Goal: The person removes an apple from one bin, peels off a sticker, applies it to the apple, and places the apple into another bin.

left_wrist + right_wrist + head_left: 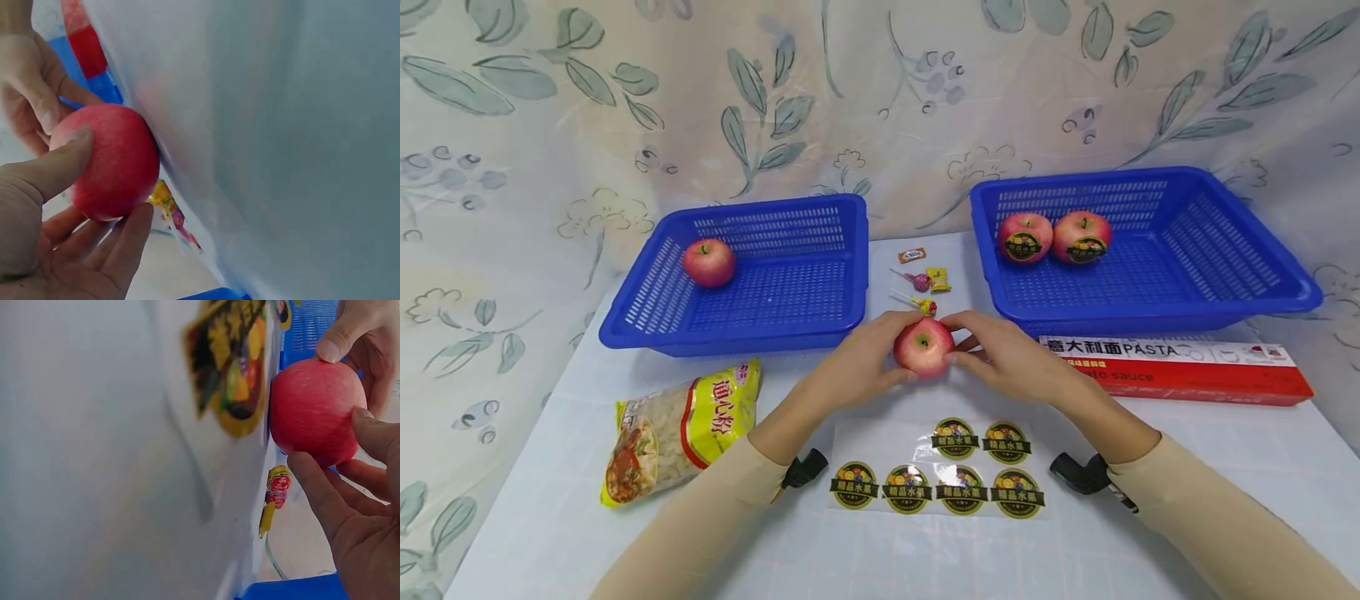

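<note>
A red apple [924, 348] is between both hands at the middle of the table, its stem side facing up; no sticker shows on it. My left hand [871, 358] grips it from the left, the thumb on its near side, as the left wrist view shows with the apple [115, 159] resting against curled fingers. From the right, my right hand [1000, 358] holds it with thumb and fingertips, also seen around the apple [317, 412] in the right wrist view. Nearer the body lies a clear sheet [887, 442] of round black-and-gold fruit stickers [955, 438], several still on it.
A blue basket [760, 337] at back left holds one apple [709, 262]; another basket [1157, 317] at back right holds two stickered apples [1025, 238]. Lollipops [919, 282] and small sweets lie between them. A pasta bag [681, 429] lies left, a pasta box [1187, 371] right.
</note>
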A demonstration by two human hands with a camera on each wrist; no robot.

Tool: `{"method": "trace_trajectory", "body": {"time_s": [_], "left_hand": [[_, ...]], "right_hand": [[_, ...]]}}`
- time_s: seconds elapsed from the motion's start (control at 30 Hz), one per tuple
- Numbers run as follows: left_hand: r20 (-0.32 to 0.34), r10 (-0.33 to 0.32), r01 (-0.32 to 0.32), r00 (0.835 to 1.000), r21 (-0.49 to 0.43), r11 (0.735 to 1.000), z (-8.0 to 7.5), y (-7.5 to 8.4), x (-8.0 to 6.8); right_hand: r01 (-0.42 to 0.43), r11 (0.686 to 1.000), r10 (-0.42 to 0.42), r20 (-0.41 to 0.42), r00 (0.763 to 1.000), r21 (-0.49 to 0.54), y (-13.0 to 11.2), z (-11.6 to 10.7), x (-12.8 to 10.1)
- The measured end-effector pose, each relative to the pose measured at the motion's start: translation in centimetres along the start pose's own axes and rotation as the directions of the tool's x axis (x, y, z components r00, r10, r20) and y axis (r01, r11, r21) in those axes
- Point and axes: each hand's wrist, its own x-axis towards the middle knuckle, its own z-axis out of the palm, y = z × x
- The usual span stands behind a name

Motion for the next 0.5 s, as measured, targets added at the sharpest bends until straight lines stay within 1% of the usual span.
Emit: {"method": "trace_trajectory", "body": {"time_s": [0.13, 0.2, 0.27, 0.37, 0.43, 0.47, 0.5], "left_hand": [[0.01, -0.032, 0.032, 0.999, 0.002, 0.999, 0.1, 0.0, 0.2], [0.024, -0.07, 0.07, 0.997, 0.016, 0.997, 0.1, 0.1, 0.2], [0.051, -0.136, 0.133, 0.989, 0.05, 0.99, 0.2, 0.2, -0.1], [0.076, -0.236, 0.225, 0.969, 0.13, 0.966, 0.6, 0.6, -0.8], [0.088, -0.269, 0.249, 0.959, 0.196, 0.949, 0.7, 0.9, -1.5], [0.093, -0.27, 0.244, 0.958, 0.226, 0.943, 0.8, 1.1, -1.8], [0.101, -0.256, 0.225, 0.961, 0.247, 0.943, 0.8, 1.2, -2.0]], "right_hand": [[-0.008, 1.0, 0.008, 0.015, 1.0, -0.01, 0.3, -0.1, 0.2], [-0.017, 1.0, 0.017, 0.026, 1.0, -0.016, 0.4, -0.1, 0.2], [-0.04, 0.999, 0.041, 0.04, 0.998, -0.028, 0.4, -0.1, 0.0], [-0.079, 0.996, 0.082, 0.054, 0.995, -0.049, 0.4, -0.1, -0.6], [-0.087, 0.994, 0.091, 0.058, 0.994, -0.072, 0.4, -0.2, -1.0], [-0.081, 0.994, 0.086, 0.056, 0.995, -0.078, 0.3, -0.3, -1.2], [-0.076, 0.993, 0.081, 0.054, 0.995, -0.086, 0.3, -0.4, -1.3]]}}
